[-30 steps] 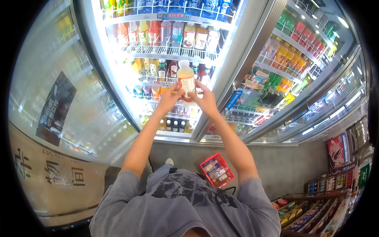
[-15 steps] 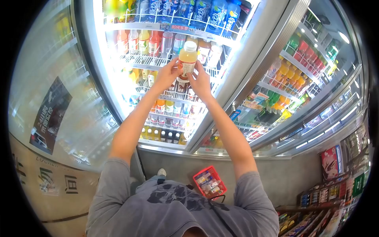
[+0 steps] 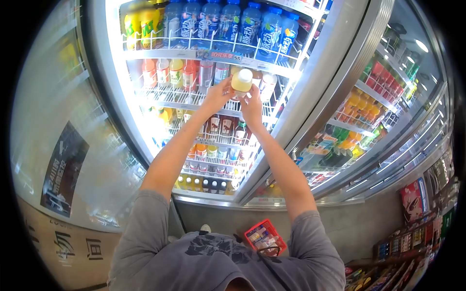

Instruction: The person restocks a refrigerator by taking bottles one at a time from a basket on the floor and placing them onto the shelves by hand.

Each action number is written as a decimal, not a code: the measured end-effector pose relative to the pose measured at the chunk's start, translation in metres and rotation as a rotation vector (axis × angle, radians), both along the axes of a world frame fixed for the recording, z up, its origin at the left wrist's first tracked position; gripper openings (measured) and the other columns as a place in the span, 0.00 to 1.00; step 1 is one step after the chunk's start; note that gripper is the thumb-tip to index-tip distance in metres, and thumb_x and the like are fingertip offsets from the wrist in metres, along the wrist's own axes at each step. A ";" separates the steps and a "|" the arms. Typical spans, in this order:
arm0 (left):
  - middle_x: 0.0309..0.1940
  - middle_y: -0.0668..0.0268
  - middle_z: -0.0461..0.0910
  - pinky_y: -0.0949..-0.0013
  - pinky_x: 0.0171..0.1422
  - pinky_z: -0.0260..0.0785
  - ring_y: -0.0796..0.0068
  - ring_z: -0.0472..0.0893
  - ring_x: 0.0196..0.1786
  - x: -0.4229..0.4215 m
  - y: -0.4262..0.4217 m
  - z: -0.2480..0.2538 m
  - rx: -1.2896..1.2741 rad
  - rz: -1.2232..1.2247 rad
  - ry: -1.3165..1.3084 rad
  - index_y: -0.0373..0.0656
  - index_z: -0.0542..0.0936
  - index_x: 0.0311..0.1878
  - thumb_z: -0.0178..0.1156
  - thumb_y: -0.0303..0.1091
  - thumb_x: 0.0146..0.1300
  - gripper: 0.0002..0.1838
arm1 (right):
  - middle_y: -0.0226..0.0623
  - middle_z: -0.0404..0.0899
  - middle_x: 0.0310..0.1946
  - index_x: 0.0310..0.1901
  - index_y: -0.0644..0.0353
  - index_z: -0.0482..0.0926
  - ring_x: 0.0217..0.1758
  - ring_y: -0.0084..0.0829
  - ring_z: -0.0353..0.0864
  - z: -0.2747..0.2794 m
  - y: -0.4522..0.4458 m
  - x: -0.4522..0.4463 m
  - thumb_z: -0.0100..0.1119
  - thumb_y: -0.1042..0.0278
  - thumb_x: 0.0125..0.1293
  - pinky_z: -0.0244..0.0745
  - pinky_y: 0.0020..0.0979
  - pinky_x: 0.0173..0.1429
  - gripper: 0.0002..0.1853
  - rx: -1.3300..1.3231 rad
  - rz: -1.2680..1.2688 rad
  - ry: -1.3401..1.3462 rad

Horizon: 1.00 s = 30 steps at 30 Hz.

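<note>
Fingers (image 3: 226, 87) of the left hand (image 3: 218, 97) and right hand (image 3: 252, 108) pinch a white-capped bottle (image 3: 241, 83) below blue bottles (image 3: 249, 25) lettered 脉动.

Single head-worn fisheye view, facing forward and down, close above the shirt (image 3: 204, 264), fridge (image 3: 326, 80) ahead

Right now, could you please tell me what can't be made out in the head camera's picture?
All in the head view:
- Label wording on the held bottle: hidden by its tilt and the fingers of the left hand and right hand.
- Caps of the yellow bottles: blurred.
- Goods in the red basket: too small to name.
- Snack rack, lower right: cut off by the round picture edge.
</note>
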<state>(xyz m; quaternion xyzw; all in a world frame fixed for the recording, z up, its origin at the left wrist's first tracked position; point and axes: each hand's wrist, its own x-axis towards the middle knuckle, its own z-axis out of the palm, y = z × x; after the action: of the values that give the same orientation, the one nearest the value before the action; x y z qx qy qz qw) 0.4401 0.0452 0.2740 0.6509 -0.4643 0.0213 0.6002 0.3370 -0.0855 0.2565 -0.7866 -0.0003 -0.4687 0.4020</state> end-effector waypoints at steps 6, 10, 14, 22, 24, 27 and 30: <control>0.61 0.51 0.79 0.62 0.66 0.74 0.59 0.79 0.64 0.027 -0.014 -0.006 0.023 -0.013 0.071 0.40 0.65 0.72 0.65 0.31 0.65 0.33 | 0.54 0.71 0.58 0.65 0.66 0.60 0.63 0.49 0.76 -0.007 -0.017 0.025 0.61 0.84 0.62 0.80 0.39 0.62 0.31 -0.028 -0.028 0.018; 0.57 0.49 0.81 0.63 0.65 0.74 0.61 0.81 0.62 0.043 -0.019 -0.012 0.094 0.027 0.000 0.37 0.67 0.69 0.65 0.31 0.66 0.30 | 0.57 0.73 0.57 0.65 0.64 0.60 0.57 0.56 0.78 -0.014 -0.027 0.042 0.61 0.84 0.60 0.78 0.43 0.56 0.32 -0.126 -0.083 -0.012; 0.52 0.48 0.83 0.59 0.59 0.75 0.53 0.83 0.57 0.070 -0.036 -0.052 0.047 0.034 -0.050 0.39 0.72 0.64 0.66 0.35 0.63 0.27 | 0.56 0.77 0.50 0.64 0.64 0.62 0.54 0.57 0.78 -0.034 -0.039 0.048 0.63 0.80 0.60 0.76 0.46 0.54 0.31 -0.131 -0.072 0.131; 0.44 0.49 0.83 0.53 0.62 0.68 0.47 0.76 0.57 0.068 -0.034 -0.051 0.160 0.290 -0.362 0.39 0.80 0.58 0.68 0.43 0.60 0.26 | 0.54 0.81 0.49 0.60 0.65 0.71 0.52 0.56 0.79 -0.038 -0.047 0.057 0.69 0.70 0.58 0.73 0.48 0.56 0.28 -0.308 -0.271 0.195; 0.47 0.51 0.84 0.53 0.61 0.68 0.49 0.78 0.54 0.067 -0.040 -0.050 0.187 0.297 -0.372 0.40 0.79 0.61 0.67 0.45 0.62 0.27 | 0.55 0.81 0.48 0.63 0.64 0.69 0.52 0.57 0.78 -0.038 -0.051 0.059 0.68 0.70 0.58 0.74 0.48 0.55 0.31 -0.278 -0.267 0.248; 0.44 0.46 0.83 0.51 0.57 0.70 0.43 0.79 0.50 0.058 -0.048 -0.045 0.162 0.333 -0.311 0.38 0.80 0.56 0.64 0.39 0.63 0.22 | 0.58 0.81 0.47 0.63 0.65 0.69 0.52 0.58 0.80 -0.037 -0.053 0.064 0.66 0.71 0.58 0.75 0.49 0.54 0.30 -0.226 -0.268 0.322; 0.44 0.44 0.82 0.50 0.55 0.71 0.42 0.80 0.50 0.054 -0.049 -0.044 0.232 0.313 -0.160 0.36 0.79 0.56 0.63 0.38 0.63 0.21 | 0.61 0.81 0.49 0.64 0.66 0.70 0.52 0.58 0.81 -0.034 -0.049 0.064 0.65 0.70 0.59 0.75 0.50 0.55 0.30 -0.132 -0.252 0.403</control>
<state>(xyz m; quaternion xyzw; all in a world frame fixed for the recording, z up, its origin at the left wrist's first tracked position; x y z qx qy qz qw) 0.4938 -0.0035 0.2296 0.7762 -0.4028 0.1124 0.4718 0.4012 -0.1343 0.2225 -0.8825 0.1475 -0.3477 0.2801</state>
